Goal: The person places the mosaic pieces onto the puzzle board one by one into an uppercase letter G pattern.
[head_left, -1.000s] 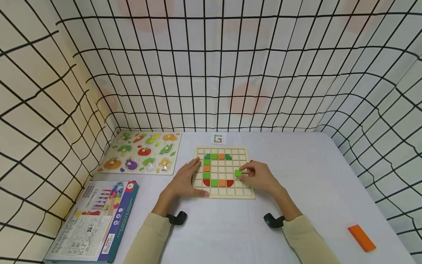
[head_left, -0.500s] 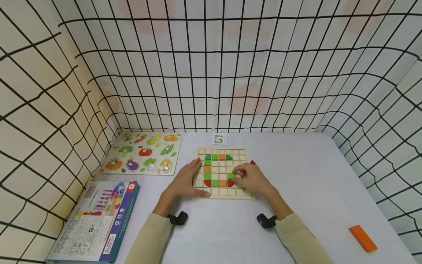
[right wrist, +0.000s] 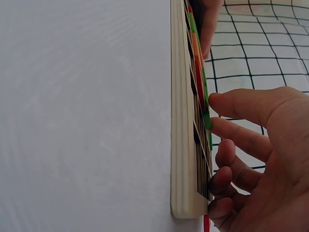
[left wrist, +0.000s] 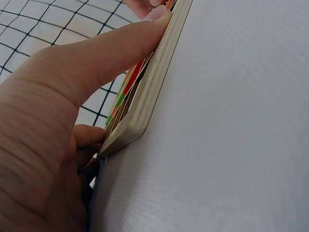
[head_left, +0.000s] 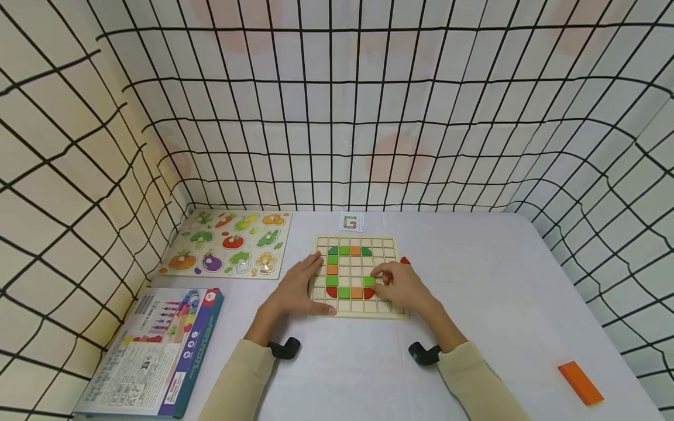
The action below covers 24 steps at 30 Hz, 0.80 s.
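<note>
A wooden grid board (head_left: 388, 310) lies on the table, bearing green, orange and red tiles in a G-like outline. My left hand (head_left: 295, 287) holds the board's near-left corner. Its thumb lies along the front edge and its fingers sit at the left side, also visible in the left wrist view. With thumb and index finger, my right hand (head_left: 402, 286) holds a green square tile (head_left: 368, 281) down on the grid, just above a red rounded tile (head_left: 368, 293). In the right wrist view both fingertips touch the green tile (right wrist: 208, 119); the other fingers are curled.
A small pattern card (head_left: 351, 221) lies behind the board. Left are a vegetable puzzle board (head_left: 250, 241) and a boxed toy set (head_left: 152, 351). A red piece (head_left: 405, 261) peeks out behind my right hand. An orange block (head_left: 580, 383) lies far right. Black netting surrounds the table.
My right hand has moved left across the board with the green tile, which has gone from near the right side to lying above the red rounded tile. The left hand stays in place.
</note>
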Available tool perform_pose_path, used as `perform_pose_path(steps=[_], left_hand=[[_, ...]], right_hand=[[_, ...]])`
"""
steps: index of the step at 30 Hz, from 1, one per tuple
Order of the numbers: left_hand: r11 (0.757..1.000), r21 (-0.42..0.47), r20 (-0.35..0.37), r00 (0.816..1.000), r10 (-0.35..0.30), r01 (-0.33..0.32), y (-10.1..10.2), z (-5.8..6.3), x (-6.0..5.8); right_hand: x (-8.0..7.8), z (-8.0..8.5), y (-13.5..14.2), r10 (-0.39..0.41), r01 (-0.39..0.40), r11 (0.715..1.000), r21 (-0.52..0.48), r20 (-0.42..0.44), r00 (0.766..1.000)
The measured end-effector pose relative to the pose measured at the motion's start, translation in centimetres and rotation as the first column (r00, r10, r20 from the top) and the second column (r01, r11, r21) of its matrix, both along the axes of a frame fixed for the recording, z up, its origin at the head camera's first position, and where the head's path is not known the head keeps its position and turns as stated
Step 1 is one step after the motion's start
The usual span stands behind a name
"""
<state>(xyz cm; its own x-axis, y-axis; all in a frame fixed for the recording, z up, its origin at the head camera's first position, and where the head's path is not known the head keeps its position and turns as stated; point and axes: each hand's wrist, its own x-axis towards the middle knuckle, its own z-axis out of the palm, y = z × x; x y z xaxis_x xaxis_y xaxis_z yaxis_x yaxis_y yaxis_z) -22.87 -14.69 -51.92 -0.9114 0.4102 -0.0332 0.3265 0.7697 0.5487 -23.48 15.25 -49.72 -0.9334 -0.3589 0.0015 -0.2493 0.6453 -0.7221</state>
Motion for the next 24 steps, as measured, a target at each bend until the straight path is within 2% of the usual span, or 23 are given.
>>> perform_pose_path(steps=[9,13,17,24], left_hand=[[1.0,0.007,-0.003,1.0,0.003,-0.003,0.0,0.1,0.0],[1.0,-0.009,0.003,1.0,-0.001,0.001,0.0,-0.1,-0.1],[1.0,0.009,-0.019,1.0,-0.007,0.007,0.0,0.0,-0.1],[1.0,0.005,-0.022,1.0,-0.011,0.011,-0.1,0.1,0.0]], right_hand=[[-0.1,-0.3,-0.2,-0.048,0.048,0.999,0.024,0.001,0.999],[0.0,-0.1,0.1,-0.051,0.051,0.999,-0.005,-0.015,0.999],[0.3,0.3,1.0,-0.076,0.076,0.997,-0.022,-0.034,0.997],[0.7,0.9,3.6,-0.138,0.139,0.99,0.014,-0.04,0.99]])
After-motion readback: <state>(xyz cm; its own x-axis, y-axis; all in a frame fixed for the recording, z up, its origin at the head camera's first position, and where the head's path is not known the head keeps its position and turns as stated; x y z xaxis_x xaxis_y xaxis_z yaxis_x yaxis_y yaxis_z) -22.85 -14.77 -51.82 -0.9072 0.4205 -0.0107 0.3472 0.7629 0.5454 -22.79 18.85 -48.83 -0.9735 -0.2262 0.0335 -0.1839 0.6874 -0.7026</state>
